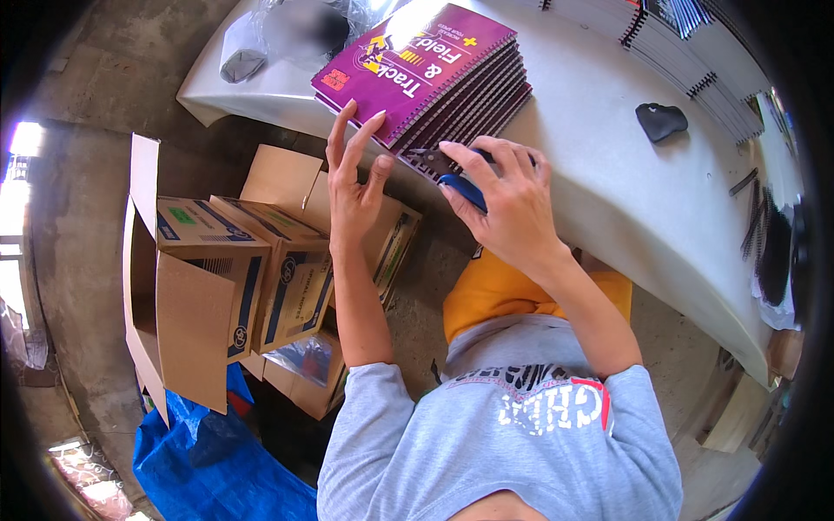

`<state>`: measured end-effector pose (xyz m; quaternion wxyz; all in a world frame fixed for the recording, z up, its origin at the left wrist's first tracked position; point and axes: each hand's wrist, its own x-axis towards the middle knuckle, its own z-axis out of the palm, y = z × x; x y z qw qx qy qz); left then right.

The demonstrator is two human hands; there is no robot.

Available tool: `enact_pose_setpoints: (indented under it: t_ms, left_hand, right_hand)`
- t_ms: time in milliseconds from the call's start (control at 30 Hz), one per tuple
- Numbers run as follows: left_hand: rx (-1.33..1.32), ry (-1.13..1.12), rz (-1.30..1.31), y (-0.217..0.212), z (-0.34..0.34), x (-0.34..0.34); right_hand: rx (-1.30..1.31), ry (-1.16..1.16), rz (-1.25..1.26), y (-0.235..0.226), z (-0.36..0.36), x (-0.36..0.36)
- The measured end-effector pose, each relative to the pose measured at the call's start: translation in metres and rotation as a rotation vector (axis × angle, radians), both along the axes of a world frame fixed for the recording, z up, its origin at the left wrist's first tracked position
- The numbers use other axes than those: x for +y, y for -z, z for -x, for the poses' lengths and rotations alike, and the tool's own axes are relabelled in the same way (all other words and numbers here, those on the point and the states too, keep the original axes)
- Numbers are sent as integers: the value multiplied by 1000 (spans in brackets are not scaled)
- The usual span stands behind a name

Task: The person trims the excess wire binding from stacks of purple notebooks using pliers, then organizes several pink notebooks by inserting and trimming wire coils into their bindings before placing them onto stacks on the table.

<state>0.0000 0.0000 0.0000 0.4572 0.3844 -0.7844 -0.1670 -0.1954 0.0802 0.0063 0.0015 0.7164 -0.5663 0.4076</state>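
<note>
A stack of purple spiral-bound notebooks [417,65] lies on the white-covered table, its black coils facing right and toward me. In my right hand [512,195] is a pair of pliers [462,189] with blue handles. Their dark jaws reach the coil ends at the stack's near corner; whether they grip a wire cannot be made out. My left hand [354,174] is open, its fingertips resting on the near left edge of the top notebook's cover.
A black object [661,122] lies on the table [591,113] to the right. More spiral-bound books [686,65] are piled at the far right, with loose black coils [760,230] near the edge. Cardboard boxes [291,295] and a blue tarp [208,451] lie at the lower left.
</note>
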Motion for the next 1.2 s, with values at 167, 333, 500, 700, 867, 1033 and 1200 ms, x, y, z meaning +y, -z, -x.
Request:
enact_pose_setpoints:
  t_ms: [167,333,500,700,867,1033,1200]
  left_hand:
    - [0,-24,-49,-10,-3,-5]
    - [34,-39,-82,2,-2,-3]
    - [69,-31,-76,2,0,-1]
    - [-59,5,-12,3,-4,-4]
    - [103,-21,-82,1,1,-2]
    - [-24,24,-26,2,-6,-6]
    - [0,52,-25,6,-3,-8]
  right_hand:
    - [93,44,36,-4,-11,-9]
    - [-227,-182,-412,-12,-8,-6]
    - [-576,-313,-592,-12,-3,0]
    - [-41,16,-58,9,1,8]
    - [18,22,-29,11,-4,1]
    - [40,3,-118,10,-2,0]
    - [-250,-177,-201,14,6,-8]
